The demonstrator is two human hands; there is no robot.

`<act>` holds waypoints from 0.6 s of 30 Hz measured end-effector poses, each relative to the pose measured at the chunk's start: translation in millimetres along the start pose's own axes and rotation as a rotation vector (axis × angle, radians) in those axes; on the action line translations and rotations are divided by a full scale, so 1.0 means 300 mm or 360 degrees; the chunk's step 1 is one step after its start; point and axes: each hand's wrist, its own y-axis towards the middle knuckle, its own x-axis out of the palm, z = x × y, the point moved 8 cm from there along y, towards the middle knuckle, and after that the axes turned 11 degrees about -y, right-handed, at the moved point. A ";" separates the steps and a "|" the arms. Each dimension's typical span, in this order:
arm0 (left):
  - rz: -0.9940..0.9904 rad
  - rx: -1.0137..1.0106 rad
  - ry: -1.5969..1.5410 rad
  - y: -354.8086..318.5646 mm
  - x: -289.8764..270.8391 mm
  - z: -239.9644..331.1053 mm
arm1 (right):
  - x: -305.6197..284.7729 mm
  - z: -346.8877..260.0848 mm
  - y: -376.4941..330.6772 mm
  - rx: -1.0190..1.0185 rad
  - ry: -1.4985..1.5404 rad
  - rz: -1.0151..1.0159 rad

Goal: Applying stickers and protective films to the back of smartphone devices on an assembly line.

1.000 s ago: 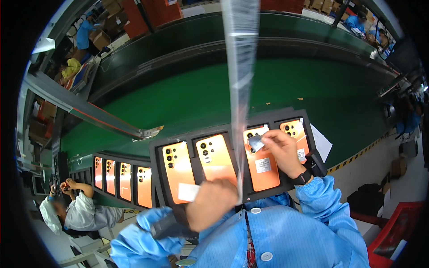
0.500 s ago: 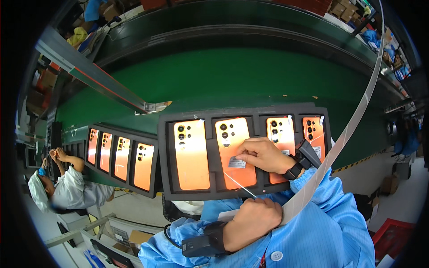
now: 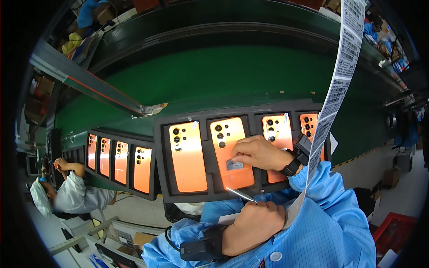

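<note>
A dark foam tray (image 3: 178, 197) holds orange phones lying back side up. My right hand (image 3: 259, 154) rests over the second phone (image 3: 237, 180) from the left, its fingertips closed together on a small silvery label (image 3: 234, 165) on that phone's back. Closer to my body, my left hand (image 3: 259, 221) is closed around a slim silver tool that looks like tweezers (image 3: 241, 194), its tip pointing at that phone's lower edge. A long strip of printed labels (image 3: 328, 105) rises from beside my left hand past my right sleeve. My right forearm partly covers the third phone (image 3: 277, 127).
Another foam tray (image 3: 154, 181) with several orange phones lies to the left. Beyond the trays runs a green conveyor belt (image 3: 192, 73), with a metal post (image 3: 89, 87) at its left. A person in white (image 3: 80, 194) works at the far left. A red bin (image 3: 395, 230) stands lower right.
The label strip has swung left and turned, so its printed face now shows. My right fingers stay on the label. The tool in my left hand has rotated slightly. The view has shifted a little.
</note>
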 end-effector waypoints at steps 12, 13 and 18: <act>-0.0029 0.0011 0.0003 0.002 -0.005 -0.003 | 0.005 -0.003 0.009 -0.0017 -0.0026 -0.0033; -0.0029 0.0011 0.0005 0.002 -0.004 -0.004 | 0.003 -0.004 0.010 -0.0020 -0.0029 -0.0033; -0.0021 0.0012 -0.0025 -0.001 -0.003 -0.006 | 0.005 -0.004 0.014 -0.0028 -0.0044 -0.0047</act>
